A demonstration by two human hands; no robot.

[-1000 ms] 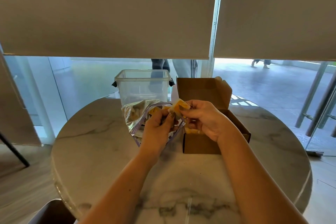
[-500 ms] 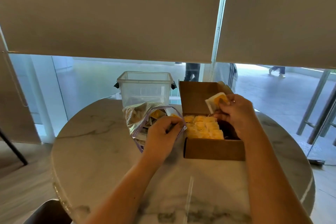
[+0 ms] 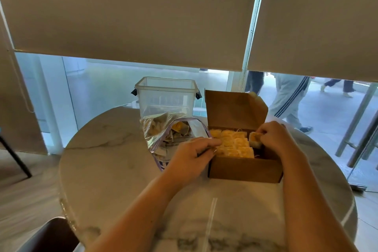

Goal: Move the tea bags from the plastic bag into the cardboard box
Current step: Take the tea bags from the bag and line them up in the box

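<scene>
Head view — tea bag point(image 3: 255, 139) pinched by right hand point(image 3: 274, 139), over cardboard box point(image 3: 244, 169).

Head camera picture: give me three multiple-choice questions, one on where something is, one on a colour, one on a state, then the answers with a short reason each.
1. Where is the clear plastic tub?
A. behind the plastic bag
B. inside the cardboard box
C. on the floor

2. What colour shows on the tea bags in the box?
A. blue
B. yellow
C. red

3. What is the right hand doing?
A. lying flat on the table
B. pinching a tea bag over the box
C. closing the lid

Answers: A, the tub stands at the table's far edge behind the bag; B, the packed rows look yellow; B, its fingers pinch one bag beside the rows.
</scene>
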